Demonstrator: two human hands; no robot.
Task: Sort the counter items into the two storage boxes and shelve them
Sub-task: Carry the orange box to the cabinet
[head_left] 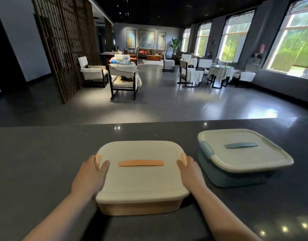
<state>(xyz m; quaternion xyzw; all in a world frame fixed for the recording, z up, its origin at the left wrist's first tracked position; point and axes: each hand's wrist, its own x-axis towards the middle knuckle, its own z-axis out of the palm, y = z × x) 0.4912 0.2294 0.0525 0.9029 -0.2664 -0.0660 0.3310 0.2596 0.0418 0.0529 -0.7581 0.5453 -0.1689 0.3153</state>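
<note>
Two bare forearms reach forward from the near edge of the view, one on each side of an orange storage box (141,208) that sits on a dark counter (36,162). The left hand (89,174) grips the box's left side: its thumb lies on top of the cream lid (141,181), and its fingers curl over the edge around an orange side latch (98,160). The right hand (189,169) mirrors it on the right side, thumb on the lid and fingers wrapped around the other orange latch (183,158). A flat orange handle (141,163) lies across the middle of the lid, between the two hands.

Just to the right, slightly farther away and turned at an angle, stands a blue storage box (228,176) with its own cream lid, a blue handle (241,146) and blue latches. The two boxes are near each other; whether they touch cannot be seen.

The counter is dark grey and glossy, speckled with small reflections of lights. Beyond its far edge opens a large dim room with a shiny grey floor. White-cushioned chairs (122,79) and cloth-draped tables (220,72) stand in groups at mid-distance. A dark wooden lattice screen (66,40) rises on the left. Tall bright windows (295,37) line the right wall, showing greenery outside. Three paintings (146,39) hang on the far wall, with a potted plant near them.

Both lids hide what the boxes contain. The fingertips of both hands are hidden below the lid's rim. Small items on the far left table are too blurred to identify.
</note>
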